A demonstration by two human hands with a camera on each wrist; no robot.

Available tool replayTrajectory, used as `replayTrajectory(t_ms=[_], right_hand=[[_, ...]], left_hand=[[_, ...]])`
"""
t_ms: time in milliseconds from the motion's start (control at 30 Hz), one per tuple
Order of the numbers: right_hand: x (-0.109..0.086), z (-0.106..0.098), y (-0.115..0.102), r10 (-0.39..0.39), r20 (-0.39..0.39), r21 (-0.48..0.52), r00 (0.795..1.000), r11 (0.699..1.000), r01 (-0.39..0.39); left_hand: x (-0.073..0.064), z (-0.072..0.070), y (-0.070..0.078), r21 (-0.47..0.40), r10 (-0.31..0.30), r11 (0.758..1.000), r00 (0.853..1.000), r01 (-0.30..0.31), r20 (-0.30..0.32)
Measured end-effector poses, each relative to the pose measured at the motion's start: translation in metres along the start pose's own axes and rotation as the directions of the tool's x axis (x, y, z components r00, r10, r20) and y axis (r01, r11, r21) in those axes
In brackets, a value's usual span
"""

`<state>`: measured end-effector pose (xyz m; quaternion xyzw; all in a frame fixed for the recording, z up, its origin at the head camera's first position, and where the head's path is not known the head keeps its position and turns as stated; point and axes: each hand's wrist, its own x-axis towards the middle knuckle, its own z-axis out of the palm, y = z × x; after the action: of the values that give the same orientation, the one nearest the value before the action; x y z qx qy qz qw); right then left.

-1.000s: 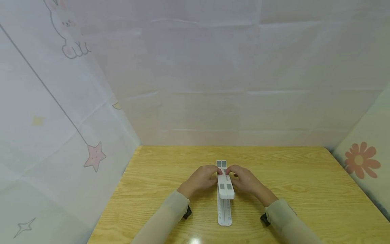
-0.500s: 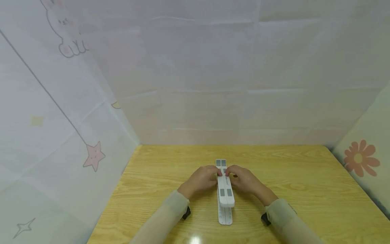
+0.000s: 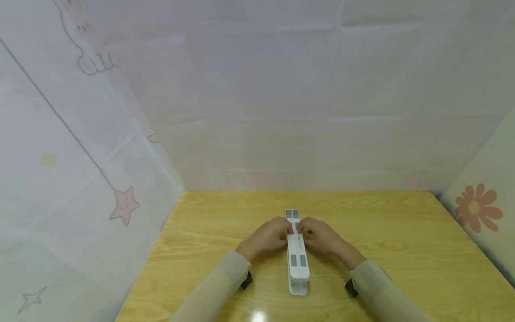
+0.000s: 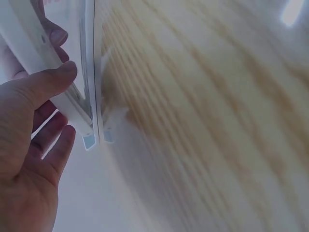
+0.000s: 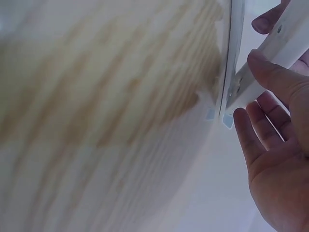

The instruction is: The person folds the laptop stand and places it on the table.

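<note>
A white folding laptop stand (image 3: 298,268) with grey pads lies lengthwise on the wooden table, folded narrow. Its upper bar is tilted slightly above the lower bar (image 3: 298,290), leaving a thin gap at the near end. From the left, my left hand (image 3: 263,239) grips the upper bar near its far half, fingers over the top. My right hand (image 3: 325,239) holds the same bar from the right, opposite it. In the left wrist view the thumb of the left hand (image 4: 29,125) presses the bar's side. The right wrist view shows the right hand (image 5: 285,121) likewise.
The wooden table (image 3: 209,214) extends to both sides of the stand. Pale printed cloth walls (image 3: 257,134) rise behind it and at the left and right. Dark bands (image 3: 247,280) sit at the sleeve cuffs.
The near end of the stand's upper bar has swung down toward the near end of the lower bar, narrowing the gap. Both hands stay in nearly the same place on the bar.
</note>
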<state>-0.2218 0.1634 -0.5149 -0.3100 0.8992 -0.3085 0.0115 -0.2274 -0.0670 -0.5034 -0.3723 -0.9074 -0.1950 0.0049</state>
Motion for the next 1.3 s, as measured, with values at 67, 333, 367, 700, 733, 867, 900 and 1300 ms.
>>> replayTrajectory(t_ms=[67, 333, 367, 700, 733, 867, 900, 1300], right_hand=[[0.001, 0.001, 0.001, -0.013, 0.001, -0.012, 1.000, 1.000, 0.013], [0.001, 0.001, 0.005, -0.068, 0.036, -0.059, 0.997, 0.996, 0.070], [0.001, 0.000, 0.005, -0.072, 0.041, -0.064, 0.997, 0.995, 0.075], [0.000, 0.000, 0.007, -0.092, 0.087, -0.090, 0.992, 0.991, 0.100], [0.000, -0.001, 0.007, -0.091, 0.093, -0.090, 0.991, 0.991, 0.100], [0.000, -0.003, 0.008, -0.105, 0.103, -0.077, 0.989, 0.991, 0.113], [0.000, -0.004, 0.009, -0.107, 0.104, -0.071, 0.989, 0.991, 0.115], [-0.002, -0.003, 0.006, -0.084, 0.115, -0.073, 0.990, 0.993, 0.093]], left_hand=[[0.001, 0.000, 0.000, 0.010, 0.002, 1.000, 1.000, -0.002, 0.013], [0.003, 0.001, -0.002, 0.020, 0.035, 0.999, 0.998, -0.037, 0.056], [0.003, 0.001, -0.003, 0.019, 0.042, 0.999, 0.997, -0.043, 0.058], [-0.001, 0.002, -0.008, -0.064, 0.048, 0.997, 0.993, -0.042, 0.105], [-0.001, 0.002, -0.009, -0.066, 0.042, 0.997, 0.993, -0.035, 0.110], [-0.001, 0.002, -0.010, -0.081, 0.018, 0.997, 0.992, -0.008, 0.125], [0.000, 0.002, -0.011, -0.081, 0.016, 0.997, 0.992, -0.005, 0.125], [0.003, 0.003, -0.012, -0.066, -0.002, 0.998, 0.991, 0.011, 0.135]])
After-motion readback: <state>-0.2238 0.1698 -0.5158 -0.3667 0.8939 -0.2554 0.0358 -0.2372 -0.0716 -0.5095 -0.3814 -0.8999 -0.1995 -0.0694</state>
